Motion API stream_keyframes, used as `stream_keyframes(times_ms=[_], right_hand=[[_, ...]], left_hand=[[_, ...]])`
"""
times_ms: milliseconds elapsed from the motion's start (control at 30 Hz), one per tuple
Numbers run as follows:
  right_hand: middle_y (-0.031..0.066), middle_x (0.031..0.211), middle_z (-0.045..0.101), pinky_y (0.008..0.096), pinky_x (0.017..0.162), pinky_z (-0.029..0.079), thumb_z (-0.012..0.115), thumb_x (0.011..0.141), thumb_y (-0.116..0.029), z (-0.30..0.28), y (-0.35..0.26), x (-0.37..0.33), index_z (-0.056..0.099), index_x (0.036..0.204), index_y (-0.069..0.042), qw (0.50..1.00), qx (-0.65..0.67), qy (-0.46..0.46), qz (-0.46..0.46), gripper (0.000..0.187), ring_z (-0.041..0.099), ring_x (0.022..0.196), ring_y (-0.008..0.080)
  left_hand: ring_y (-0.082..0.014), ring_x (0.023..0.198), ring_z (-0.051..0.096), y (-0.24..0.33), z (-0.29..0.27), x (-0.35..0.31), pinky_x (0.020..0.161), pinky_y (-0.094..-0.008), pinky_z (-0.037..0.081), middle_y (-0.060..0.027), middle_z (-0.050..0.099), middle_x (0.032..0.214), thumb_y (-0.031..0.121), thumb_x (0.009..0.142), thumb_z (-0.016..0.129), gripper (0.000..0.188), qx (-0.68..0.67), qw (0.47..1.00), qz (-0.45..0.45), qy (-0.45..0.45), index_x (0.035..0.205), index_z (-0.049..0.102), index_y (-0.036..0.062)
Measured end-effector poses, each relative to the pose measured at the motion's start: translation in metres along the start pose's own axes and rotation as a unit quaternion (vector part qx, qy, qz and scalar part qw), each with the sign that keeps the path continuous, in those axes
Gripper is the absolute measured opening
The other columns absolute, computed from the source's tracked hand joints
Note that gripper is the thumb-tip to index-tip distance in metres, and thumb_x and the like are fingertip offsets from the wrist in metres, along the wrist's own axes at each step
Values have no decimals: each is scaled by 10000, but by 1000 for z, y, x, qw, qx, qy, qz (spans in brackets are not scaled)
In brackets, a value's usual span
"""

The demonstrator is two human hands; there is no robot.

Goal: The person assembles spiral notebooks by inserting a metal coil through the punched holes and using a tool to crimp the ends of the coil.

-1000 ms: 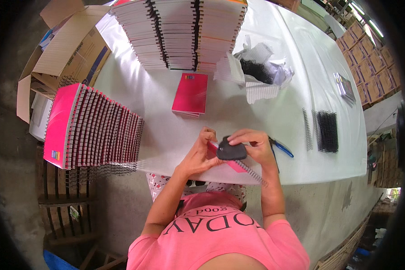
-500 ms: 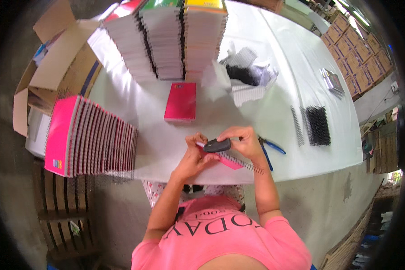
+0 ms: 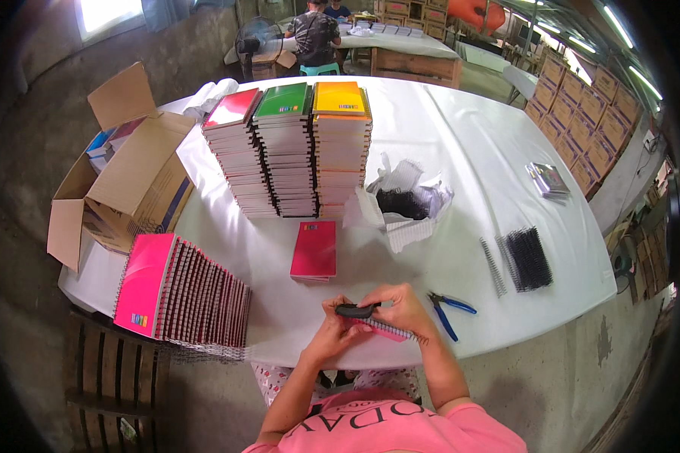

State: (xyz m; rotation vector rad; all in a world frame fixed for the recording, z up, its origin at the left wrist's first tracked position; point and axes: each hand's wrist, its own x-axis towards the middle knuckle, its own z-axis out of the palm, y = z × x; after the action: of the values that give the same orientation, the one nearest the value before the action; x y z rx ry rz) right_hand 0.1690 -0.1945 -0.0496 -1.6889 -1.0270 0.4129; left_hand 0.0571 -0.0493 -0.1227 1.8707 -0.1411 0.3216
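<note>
Near the front edge of the table, my left hand (image 3: 331, 332) grips a pink spiral notebook (image 3: 391, 334) by its left end. A dark wire coil (image 3: 404, 331) runs along the notebook's upper edge, its loose end reaching past my right wrist. My right hand (image 3: 402, 308) is closed round a small black hand-held piece (image 3: 355, 310), which lies over the left end of the coil; its exact kind is unclear. Right of my hands lie blue-handled pliers (image 3: 452, 308). A pink notebook (image 3: 314, 249) lies flat just beyond my hands.
Tall stacks of green (image 3: 283, 151) and other coloured notebooks stand farther back. Pink spiral notebooks (image 3: 196, 302) form a row at left, before an open carton (image 3: 140, 166). Black coils (image 3: 529, 259) lie at right; more fill a white wrapping (image 3: 412, 234). Another person (image 3: 314, 39) sits far off.
The view has tilted upward, bringing the far room and the seated person into sight. My hands stay together on the notebook; the black piece is now seen more edge-on.
</note>
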Motion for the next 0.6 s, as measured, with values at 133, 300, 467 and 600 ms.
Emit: stream_keyframes(times_ms=[133,300,467,600], right_hand=[[114,859,680,336,768,505,611,642,49,-3,-2,-5,709,871,-42,992,-104,45,-57,265,637,826,275],[84,946,662,379,885,449,608,650,21,-57,21,-16,700,894,-69,885,-361,293,-31,276,595,942,267],[136,1305,466,423,985,363,668,692,-25,-79,38,-50,595,1164,-94,800,-519,252,162,482,441,1180,329],[136,1410,324,456,1035,291,730,686,-91,-50,14,-90,483,1293,-125,866,-399,256,160,656,323,1274,345]], left_hand=[[-197,835,424,-13,6,-5,818,-315,399,-114,372,991,149,847,672,590,-143,989,-22,25,1042,123,59],[-185,825,423,-11,0,-1,752,-282,396,-98,385,926,212,900,601,439,-27,998,17,52,1035,216,52],[-126,794,420,9,-8,1,733,-254,388,-36,439,852,213,911,580,243,-117,989,-72,48,983,433,35],[-81,774,439,7,-7,-2,720,-231,390,15,485,833,157,891,609,176,-224,967,-98,79,983,511,43]])
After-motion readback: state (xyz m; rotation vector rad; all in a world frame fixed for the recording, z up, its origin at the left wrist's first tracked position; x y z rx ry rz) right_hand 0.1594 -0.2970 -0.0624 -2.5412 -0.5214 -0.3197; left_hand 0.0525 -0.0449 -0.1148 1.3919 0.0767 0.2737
